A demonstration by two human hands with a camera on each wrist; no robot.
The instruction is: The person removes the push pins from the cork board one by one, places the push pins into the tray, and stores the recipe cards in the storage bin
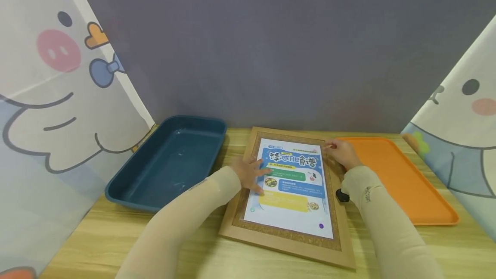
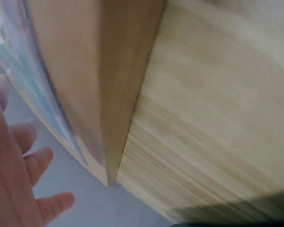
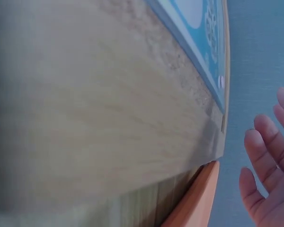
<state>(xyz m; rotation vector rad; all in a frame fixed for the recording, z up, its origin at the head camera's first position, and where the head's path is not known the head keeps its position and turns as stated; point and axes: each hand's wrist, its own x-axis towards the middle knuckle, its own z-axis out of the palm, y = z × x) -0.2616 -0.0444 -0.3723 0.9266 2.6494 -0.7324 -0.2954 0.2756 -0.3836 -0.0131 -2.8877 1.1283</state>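
Note:
A wood-framed cork board [image 1: 288, 244] lies flat, slightly turned, with a printed poster [image 1: 286, 223] on it. A purple pushpin [image 1: 321, 226] is at the poster's lower right corner and a teal pushpin [image 1: 252, 209] at its lower left. Over the poster's left edge, my left hand [image 1: 248, 173] spreads its fingers; whether they touch the paper, I cannot tell. My right hand [image 1: 342, 153] is beside the poster's upper right edge, over the frame. In the right wrist view its fingers [image 3: 265, 151] are relaxed with nothing visible in them.
Left of the board stands a deep blue tray [image 1: 133, 203]. An orange tray [image 1: 399, 180] lies to the right, partly behind the right sleeve. A small black object [image 1: 342, 195] shows beside the right wrist. A grey panel [image 1: 271, 46] rises behind the wooden table [image 1: 93, 244].

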